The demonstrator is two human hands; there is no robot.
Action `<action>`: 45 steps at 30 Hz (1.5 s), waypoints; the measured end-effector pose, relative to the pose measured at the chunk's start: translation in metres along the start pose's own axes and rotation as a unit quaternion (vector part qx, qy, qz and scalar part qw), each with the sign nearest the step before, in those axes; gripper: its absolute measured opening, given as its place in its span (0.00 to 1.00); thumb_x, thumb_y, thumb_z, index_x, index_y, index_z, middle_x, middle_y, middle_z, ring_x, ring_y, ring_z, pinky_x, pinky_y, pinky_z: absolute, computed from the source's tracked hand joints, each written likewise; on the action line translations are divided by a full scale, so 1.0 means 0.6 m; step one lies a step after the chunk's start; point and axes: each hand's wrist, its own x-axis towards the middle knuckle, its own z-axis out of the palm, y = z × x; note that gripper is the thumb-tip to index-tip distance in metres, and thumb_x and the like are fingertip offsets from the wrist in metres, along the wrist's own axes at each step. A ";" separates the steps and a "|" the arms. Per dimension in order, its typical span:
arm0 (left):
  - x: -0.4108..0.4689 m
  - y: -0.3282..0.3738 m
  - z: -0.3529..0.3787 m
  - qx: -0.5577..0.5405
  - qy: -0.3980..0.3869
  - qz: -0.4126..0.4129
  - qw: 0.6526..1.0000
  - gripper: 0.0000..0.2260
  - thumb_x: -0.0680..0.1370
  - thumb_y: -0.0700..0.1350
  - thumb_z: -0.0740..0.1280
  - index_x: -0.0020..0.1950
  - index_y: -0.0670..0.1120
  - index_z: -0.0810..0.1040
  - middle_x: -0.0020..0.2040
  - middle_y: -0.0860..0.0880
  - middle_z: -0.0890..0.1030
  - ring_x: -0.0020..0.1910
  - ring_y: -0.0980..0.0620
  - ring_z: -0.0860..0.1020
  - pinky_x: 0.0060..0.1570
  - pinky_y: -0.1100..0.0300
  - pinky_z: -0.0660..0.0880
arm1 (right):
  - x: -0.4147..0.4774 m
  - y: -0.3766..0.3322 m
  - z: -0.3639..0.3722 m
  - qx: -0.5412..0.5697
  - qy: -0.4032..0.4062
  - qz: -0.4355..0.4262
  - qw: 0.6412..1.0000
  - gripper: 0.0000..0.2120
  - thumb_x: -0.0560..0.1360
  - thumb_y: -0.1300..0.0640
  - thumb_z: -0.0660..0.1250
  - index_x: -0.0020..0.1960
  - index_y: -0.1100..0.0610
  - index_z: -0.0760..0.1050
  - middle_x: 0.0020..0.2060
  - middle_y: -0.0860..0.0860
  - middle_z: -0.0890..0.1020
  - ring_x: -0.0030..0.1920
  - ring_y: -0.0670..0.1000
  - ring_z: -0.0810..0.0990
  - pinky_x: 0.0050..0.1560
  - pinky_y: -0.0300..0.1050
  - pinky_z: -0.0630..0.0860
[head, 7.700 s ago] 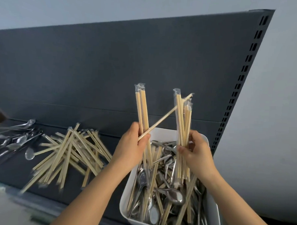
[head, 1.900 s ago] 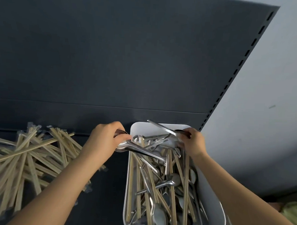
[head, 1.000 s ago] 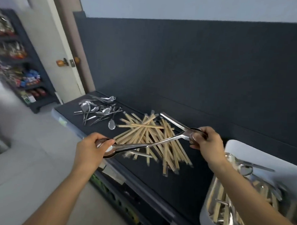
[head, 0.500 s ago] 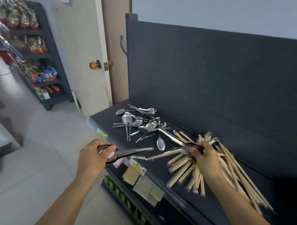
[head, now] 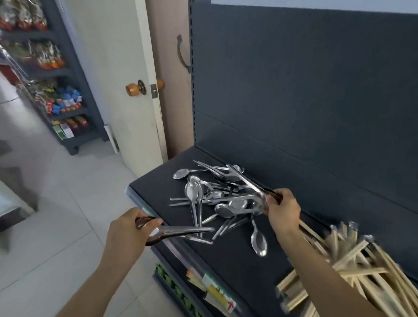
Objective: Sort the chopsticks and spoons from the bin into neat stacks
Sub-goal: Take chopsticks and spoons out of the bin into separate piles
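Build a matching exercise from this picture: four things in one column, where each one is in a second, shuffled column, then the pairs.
Things
1. left hand
2. right hand
3. chopsticks
4. door knob

Places
A. lying on the shelf, to the right of the spoon pile
B. on the pale door, left of the shelf
C. above the spoon pile
D. just outside the shelf's front edge

Pairs: 1-D, 2-C, 3-A, 4-B

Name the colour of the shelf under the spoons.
The shelf is a matt, dark grey-blue; the head view, the only one, shows it.
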 end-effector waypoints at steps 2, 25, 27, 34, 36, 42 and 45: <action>0.030 0.009 0.005 0.007 -0.007 -0.005 1.000 0.08 0.72 0.46 0.73 0.38 0.44 0.78 0.35 0.51 0.79 0.35 0.57 0.76 0.32 0.66 0.66 | 0.026 -0.003 0.036 -0.007 0.001 0.007 1.000 0.02 0.78 0.62 0.63 0.47 0.56 0.71 0.44 0.55 0.80 0.41 0.53 0.81 0.40 0.47 0.79; 0.379 0.075 0.193 -0.105 -0.215 0.129 0.962 0.09 0.73 0.46 0.72 0.38 0.47 0.74 0.34 0.55 0.78 0.33 0.63 0.78 0.33 0.73 0.70 | 0.084 0.024 0.163 -0.226 0.114 0.047 0.966 0.05 0.74 0.66 0.66 0.48 0.60 0.77 0.42 0.49 0.76 0.43 0.50 0.74 0.38 0.39 0.65; 0.393 0.077 0.217 -0.098 -0.231 0.145 0.957 0.09 0.73 0.48 0.72 0.39 0.47 0.75 0.35 0.54 0.79 0.35 0.59 0.78 0.35 0.68 0.72 | 0.083 0.023 0.166 -0.251 0.113 0.066 0.959 0.04 0.73 0.64 0.67 0.48 0.59 0.78 0.40 0.47 0.76 0.44 0.50 0.75 0.40 0.40 0.66; 0.407 0.084 0.290 -0.063 -0.264 0.193 0.943 0.10 0.76 0.48 0.69 0.41 0.46 0.71 0.35 0.55 0.74 0.34 0.59 0.72 0.31 0.70 0.63 | 0.079 0.020 0.169 -0.296 0.107 0.116 0.942 0.10 0.72 0.61 0.68 0.53 0.56 0.78 0.48 0.49 0.79 0.47 0.48 0.75 0.44 0.39 0.67; 0.407 0.082 0.301 -0.049 -0.274 0.200 0.940 0.10 0.76 0.48 0.69 0.42 0.46 0.70 0.34 0.58 0.71 0.33 0.62 0.69 0.29 0.70 0.63 | 0.079 0.019 0.169 -0.300 0.110 0.123 0.940 0.11 0.72 0.61 0.67 0.54 0.56 0.79 0.49 0.49 0.79 0.46 0.48 0.75 0.44 0.39 0.67; 0.403 0.067 0.321 -0.005 -0.294 0.233 0.927 0.10 0.75 0.51 0.69 0.47 0.45 0.74 0.40 0.52 0.78 0.37 0.55 0.76 0.31 0.64 0.70 | 0.079 0.022 0.174 -0.296 0.125 0.118 0.940 0.12 0.71 0.61 0.68 0.55 0.56 0.79 0.47 0.48 0.76 0.46 0.48 0.75 0.43 0.36 0.68; 0.401 0.069 0.317 0.026 -0.280 0.249 0.927 0.11 0.75 0.53 0.68 0.50 0.46 0.75 0.43 0.52 0.79 0.41 0.53 0.77 0.32 0.60 0.70 | 0.078 0.023 0.179 -0.295 0.130 0.119 0.939 0.13 0.70 0.62 0.69 0.54 0.56 0.79 0.46 0.45 0.73 0.45 0.46 0.73 0.37 0.27 0.63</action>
